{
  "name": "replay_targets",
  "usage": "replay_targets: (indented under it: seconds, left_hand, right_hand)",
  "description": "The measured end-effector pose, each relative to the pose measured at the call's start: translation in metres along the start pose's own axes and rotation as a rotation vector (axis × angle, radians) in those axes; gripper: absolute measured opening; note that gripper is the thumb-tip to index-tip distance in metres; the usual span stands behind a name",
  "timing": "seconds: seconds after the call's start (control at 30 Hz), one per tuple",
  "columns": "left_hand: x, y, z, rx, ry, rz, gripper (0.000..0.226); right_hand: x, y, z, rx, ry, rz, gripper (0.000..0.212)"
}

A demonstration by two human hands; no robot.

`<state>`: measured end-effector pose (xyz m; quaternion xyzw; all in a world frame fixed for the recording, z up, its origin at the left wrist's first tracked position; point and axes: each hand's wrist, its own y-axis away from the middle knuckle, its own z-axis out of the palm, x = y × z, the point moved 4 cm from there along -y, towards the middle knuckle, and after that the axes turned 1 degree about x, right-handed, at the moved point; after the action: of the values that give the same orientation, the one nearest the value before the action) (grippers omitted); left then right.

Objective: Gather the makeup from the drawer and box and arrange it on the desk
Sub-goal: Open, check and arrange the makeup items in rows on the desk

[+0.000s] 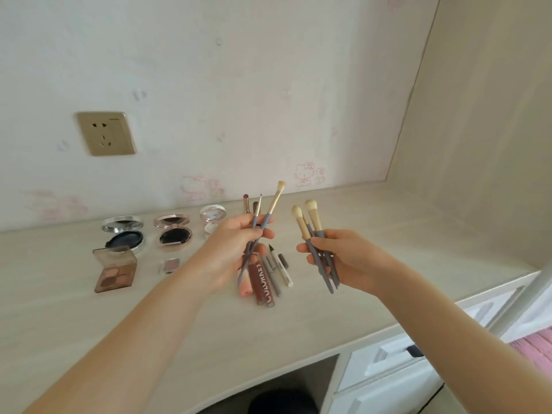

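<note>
- Brushes, five in all, are split between my two grips and held up above the surface (328,312), heads pointing up toward the wall.
- My left grip (230,249) is curled round two of them. One is a flat brush (272,206) with cream bristles, a gold ferrule and a grey-blue handle. The other is a thin brush (257,212) with a fine dark tip. Their handles cross inside my fingers.
- My right grip (349,258) is closed on a bundle of three grey-blue handles. Two fluffy brushes (313,215) with cream heads stand side by side at the top. A third brush (310,230) sits between them, and I cannot make out its head.
- The two grips are near each other but not touching.
- Under my left grip, a lip gloss tube (264,282) with white lettering lies beside a few liner pens (283,268). A lipstick (246,203) stands upright near the wall.
- Further left, three round compacts lie open in a row: a silver compact (125,234), a rose-gold compact (174,233) and a pale compact (212,216).
- In front of them sit an open eyeshadow palette (115,271) in brown tones and a small single eyeshadow (170,265).
</note>
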<state>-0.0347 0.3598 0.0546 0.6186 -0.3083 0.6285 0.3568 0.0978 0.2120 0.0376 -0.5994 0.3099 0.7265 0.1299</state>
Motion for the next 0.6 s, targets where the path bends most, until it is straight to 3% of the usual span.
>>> replay_targets:
  seconds: [0.3,0.5,0.6]
  left_hand:
    - [-0.015,0.077,-0.111,0.173,-0.385,0.048,0.031]
    - [-0.026,0.106,-0.164,0.206,-0.55,0.018,0.03]
    - [-0.035,0.119,-0.177,0.205,-0.536,-0.011,0.031]
  right_hand:
    - [0.016,0.005,0.096,-0.195,0.148,-0.043,0.018]
    - [0.02,0.001,0.138,-0.201,0.189,-0.021,0.018]
    - [0.02,-0.004,0.155,-0.175,0.379,-0.063,0.016]
